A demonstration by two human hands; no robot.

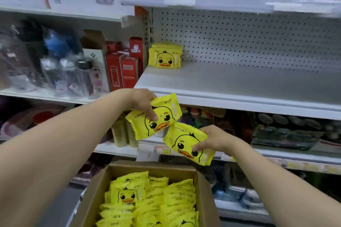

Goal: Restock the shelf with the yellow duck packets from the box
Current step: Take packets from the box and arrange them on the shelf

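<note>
**Two packets heading shelfward**

At 6 o'clock the box (96, 195) sits full. My left grip (142, 102) clasps the upper packet (162, 116), my right grip (215, 139) the lower packet (184, 142), duck faces showing, likely for fronting. At 12 o'clock, one stack (165, 56) starts the shelf (239, 83).

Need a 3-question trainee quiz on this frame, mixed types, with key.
1. True or false: the left hand grips the upper packet and the right hand grips the lower packet.
2. The shelved packets sit on the shelf at its: A) left rear corner B) right end C) front middle.
3. Short answer: is the cardboard box empty?

Key: 1 true; 2 A; 3 no, many packets inside.
</note>
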